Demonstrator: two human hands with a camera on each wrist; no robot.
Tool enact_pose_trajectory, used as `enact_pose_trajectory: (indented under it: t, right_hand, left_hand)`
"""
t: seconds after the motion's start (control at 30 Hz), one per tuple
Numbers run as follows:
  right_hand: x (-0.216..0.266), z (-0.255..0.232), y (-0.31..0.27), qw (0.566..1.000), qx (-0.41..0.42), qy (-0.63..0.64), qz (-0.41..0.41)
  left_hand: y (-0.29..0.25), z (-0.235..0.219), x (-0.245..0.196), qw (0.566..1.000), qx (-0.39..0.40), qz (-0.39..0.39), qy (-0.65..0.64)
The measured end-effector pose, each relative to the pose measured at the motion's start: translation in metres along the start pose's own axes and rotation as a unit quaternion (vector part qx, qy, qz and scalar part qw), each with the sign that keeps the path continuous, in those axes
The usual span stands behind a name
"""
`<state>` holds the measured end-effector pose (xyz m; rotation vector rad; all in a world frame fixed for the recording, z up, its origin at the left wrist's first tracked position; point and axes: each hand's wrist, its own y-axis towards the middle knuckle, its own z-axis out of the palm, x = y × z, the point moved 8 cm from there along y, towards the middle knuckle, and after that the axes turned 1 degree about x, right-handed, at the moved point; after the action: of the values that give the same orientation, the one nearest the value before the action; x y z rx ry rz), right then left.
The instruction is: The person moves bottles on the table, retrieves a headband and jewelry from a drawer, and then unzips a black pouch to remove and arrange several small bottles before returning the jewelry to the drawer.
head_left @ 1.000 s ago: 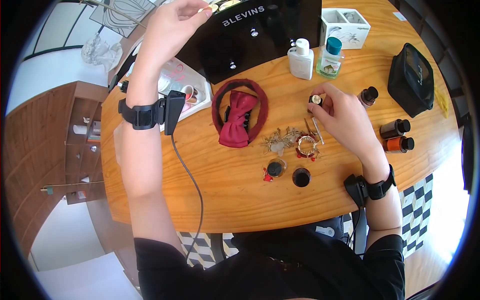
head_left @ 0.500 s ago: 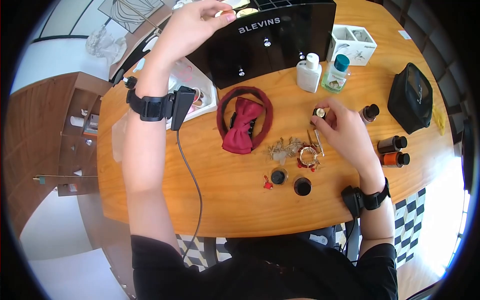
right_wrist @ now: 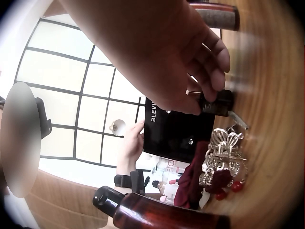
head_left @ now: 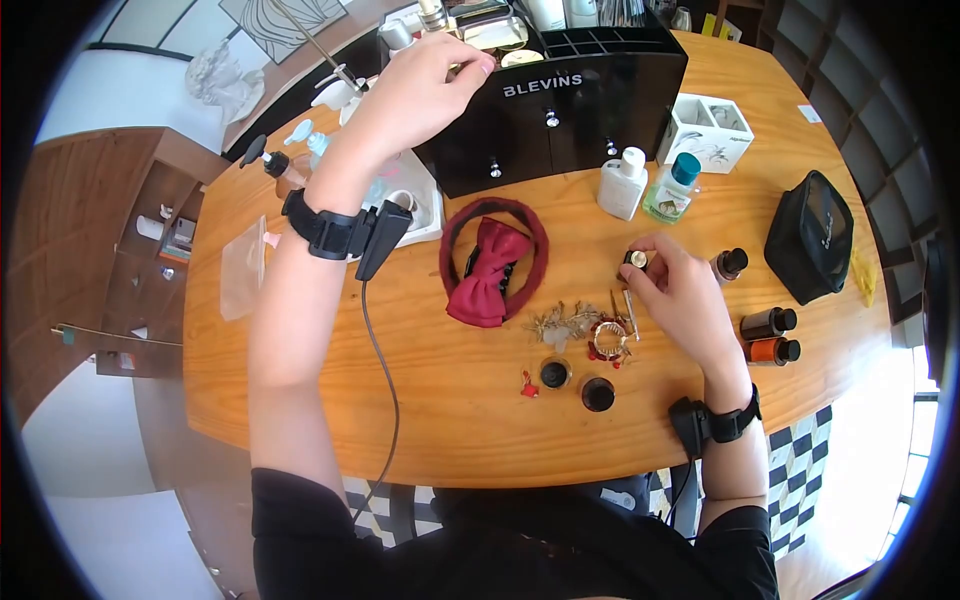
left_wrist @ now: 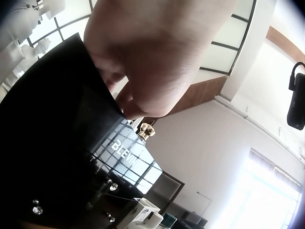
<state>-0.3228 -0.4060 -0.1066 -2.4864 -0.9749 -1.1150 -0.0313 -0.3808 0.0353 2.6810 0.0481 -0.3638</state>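
My left hand point(head_left: 425, 85) reaches over the front left edge of a black BLEVINS organizer box point(head_left: 640, 85). In the left wrist view its fingertips dip behind the front panel, so what they touch is hidden; I cannot tell whether they hold anything. On the table, my right hand point(head_left: 680, 295) pinches a small black bottle point(right_wrist: 220, 104) with a gold top between thumb and fingers. Just nearer to me lie a silver hair clip point(head_left: 631, 315), a gold claw clip point(head_left: 608, 341) with red beads and a gold leafy hair ornament point(head_left: 565, 322).
A wine-red headband point(head_left: 541, 262) circles a bow clip point(head_left: 490, 270). Two small dark-topped jars, one a dark jar point(head_left: 598, 394), stand in front. Brown bottles point(head_left: 768, 322) and a black pouch point(head_left: 810, 238) are at right; a white lotion bottle point(head_left: 622, 184) and green-capped bottle point(head_left: 672, 188) stand behind.
The head view has shifted, bringing more of the organizer's top into sight. My left hand stays at the organizer's edge, and my right hand keeps its pinch on the small bottle.
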Motion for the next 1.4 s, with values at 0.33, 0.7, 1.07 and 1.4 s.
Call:
enact_pose_trajectory:
  t: [0.33,0.7,1.07,1.4]
  right_hand:
    - [0.011,-0.011,-0.001,0.998,-0.041,0.036,-0.025]
    - [0.019,-0.02,-0.009,0.954,-0.119,0.245,-0.126]
    - [0.039,-0.026,-0.021,0.956,-0.11,0.218,-0.161]
    - [0.043,-0.028,-0.022,0.961,-0.101,0.181,-0.181]
  left_hand:
    - [-0.058,-0.016,-0.092,0.994,-0.007,0.075,-0.084]
    - [-0.08,0.059,-0.154,0.974,0.103,0.187,-0.072]
    - [-0.064,0.028,-0.14,0.978,0.047,0.169,-0.111]
    - [-0.004,-0.048,0.017,0.991,-0.041,-0.037,-0.12]
